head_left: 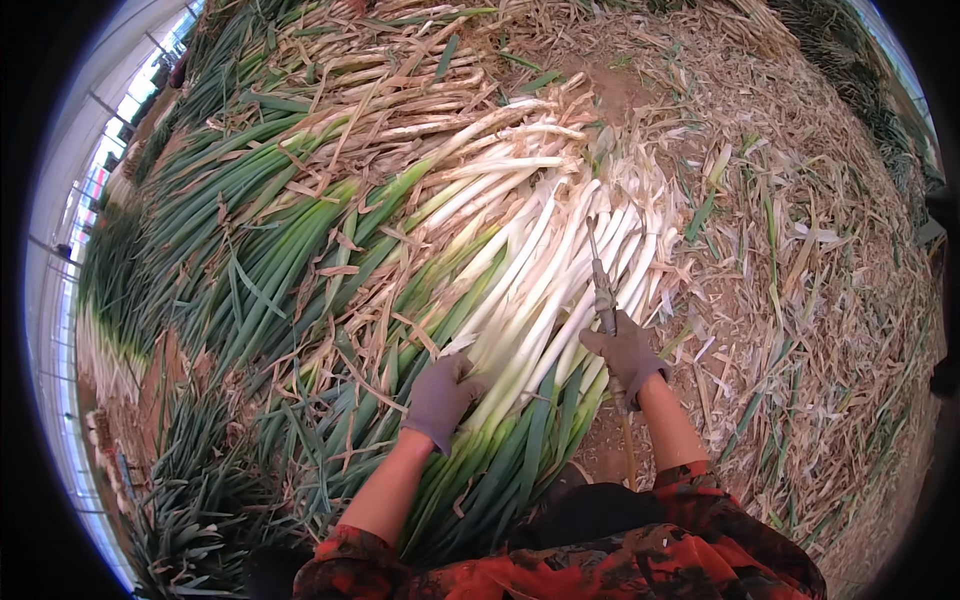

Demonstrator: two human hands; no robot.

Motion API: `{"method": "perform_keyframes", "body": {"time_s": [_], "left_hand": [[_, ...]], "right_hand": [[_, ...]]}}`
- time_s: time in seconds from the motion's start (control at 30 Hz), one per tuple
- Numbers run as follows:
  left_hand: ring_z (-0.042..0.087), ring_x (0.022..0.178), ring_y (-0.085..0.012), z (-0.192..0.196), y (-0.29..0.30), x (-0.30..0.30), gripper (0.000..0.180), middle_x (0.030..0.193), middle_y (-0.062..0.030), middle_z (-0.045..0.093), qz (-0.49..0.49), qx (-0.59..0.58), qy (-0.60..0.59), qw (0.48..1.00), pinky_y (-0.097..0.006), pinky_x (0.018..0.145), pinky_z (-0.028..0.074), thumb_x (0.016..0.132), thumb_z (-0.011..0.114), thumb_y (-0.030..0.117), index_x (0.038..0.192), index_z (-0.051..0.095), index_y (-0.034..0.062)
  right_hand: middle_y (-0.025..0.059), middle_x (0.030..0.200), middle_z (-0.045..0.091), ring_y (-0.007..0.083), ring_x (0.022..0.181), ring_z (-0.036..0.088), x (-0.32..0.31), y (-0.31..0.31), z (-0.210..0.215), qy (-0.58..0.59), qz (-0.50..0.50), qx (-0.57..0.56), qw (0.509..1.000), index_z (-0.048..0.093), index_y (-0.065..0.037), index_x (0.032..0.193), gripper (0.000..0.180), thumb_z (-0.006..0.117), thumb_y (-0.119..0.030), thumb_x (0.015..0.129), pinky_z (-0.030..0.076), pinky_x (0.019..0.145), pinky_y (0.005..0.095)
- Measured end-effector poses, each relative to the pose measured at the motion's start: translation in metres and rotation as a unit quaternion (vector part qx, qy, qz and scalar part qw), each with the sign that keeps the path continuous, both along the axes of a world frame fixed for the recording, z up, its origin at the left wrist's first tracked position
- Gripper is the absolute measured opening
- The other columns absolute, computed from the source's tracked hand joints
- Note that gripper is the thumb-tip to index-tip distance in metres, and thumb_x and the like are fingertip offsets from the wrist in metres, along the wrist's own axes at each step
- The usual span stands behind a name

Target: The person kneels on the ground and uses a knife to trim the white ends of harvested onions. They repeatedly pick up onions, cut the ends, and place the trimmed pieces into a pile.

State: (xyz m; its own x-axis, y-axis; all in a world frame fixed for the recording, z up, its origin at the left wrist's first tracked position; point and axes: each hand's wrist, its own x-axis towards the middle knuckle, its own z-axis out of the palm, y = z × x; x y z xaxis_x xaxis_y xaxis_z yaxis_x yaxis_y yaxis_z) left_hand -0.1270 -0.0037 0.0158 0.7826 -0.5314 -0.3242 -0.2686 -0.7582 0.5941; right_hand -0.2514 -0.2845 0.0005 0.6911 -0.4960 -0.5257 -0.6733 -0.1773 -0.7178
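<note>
Red and black clothes [610, 565] are closest, along the bottom of the frame. Biggest of all is the ground, with dry leaf bits [820, 330] spread thick over the right side. Next comes a big heap of long green onions [260, 230], filling the upper left and the left side.

In the middle of the frame lies a smaller bunch of onions [545, 290]. Its clean white ends fan out toward the upper middle, and its green leaves come down to the bottom middle.

Both hands wear grey gloves. The left hand [440, 400] is low in the middle, on the left edge of the bunch. Its fingers are curled by the stalks, but I cannot tell if they grip any. The right hand [628, 355], just right of the middle, is wrapped around a long, thin tool [603, 285]. The tool points up the frame, over the white stalks. Below that hand runs a thin tan line [629, 450] that looks like a hose.

I think the step now is cleaning old skin off the white parts. The next move seems to need the left hand to keep the stalks spread and the tool's tip aimed at any dirty bits.
</note>
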Motion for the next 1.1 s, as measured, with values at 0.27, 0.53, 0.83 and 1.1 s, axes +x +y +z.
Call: {"method": "perform_keyframes", "body": {"time_s": [0.27, 0.53, 0.83, 1.1], "left_hand": [[0.064, 0.077, -0.0425, -0.03, 0.014, 0.011, 0.024, 0.078, -0.023, 0.065, 0.115, -0.062, -0.034, 0.991, -0.049, 0.069, 0.049, 0.094, 0.067, 0.025, 0.092, 0.062, 0.0015], [0.064, 0.087, -0.0436, -0.027, 0.012, 0.004, 0.034, 0.103, -0.0222, 0.067, 0.082, -0.023, -0.1, 0.991, -0.049, 0.074, 0.053, 0.094, 0.063, 0.019, 0.125, 0.053, 0.0076], [0.059, 0.119, -0.0413, -0.021, -0.039, 0.085, 0.072, 0.122, -0.0246, 0.064, -0.003, 0.018, -0.201, 0.979, -0.049, 0.098, 0.048, 0.092, 0.067, 0.049, 0.14, 0.049, -0.0009], [0.068, 0.103, -0.043, -0.004, -0.058, 0.081, 0.097, 0.107, -0.0295, 0.07, -0.098, 0.074, 0.096, 0.988, -0.047, 0.09, 0.051, 0.089, 0.053, 0.075, 0.145, 0.046, -0.0043]], "right_hand": [[0.0287, 0.106, 0.067, 0.0458, 0.106, 0.064, -0.078, 0.087, 0.026, 0.11, 0.263, 0.086, 0.955, 0.058, -0.002, 0.121, 0.066, 0.072, -0.053, 0.083, 0.05, 0.091, 0.0496], [0.0308, 0.099, 0.068, 0.0462, 0.099, 0.067, -0.062, 0.063, 0.017, 0.083, 0.195, 0.006, 0.977, 0.052, 0.005, 0.12, 0.072, 0.069, -0.057, 0.086, 0.05, 0.088, 0.0507], [0.0314, 0.102, 0.066, 0.0476, 0.098, 0.065, -0.022, 0.04, 0.019, 0.064, 0.13, -0.014, 0.989, 0.054, 0.007, 0.121, 0.072, 0.075, -0.05, 0.083, 0.05, 0.086, 0.0497], [0.0294, 0.104, 0.069, 0.0432, 0.097, 0.069, 0.005, 0.018, 0.016, 0.075, 0.171, -0.045, 0.981, 0.053, 0.005, 0.128, 0.076, 0.076, -0.05, 0.081, 0.053, 0.083, 0.0473]]}}
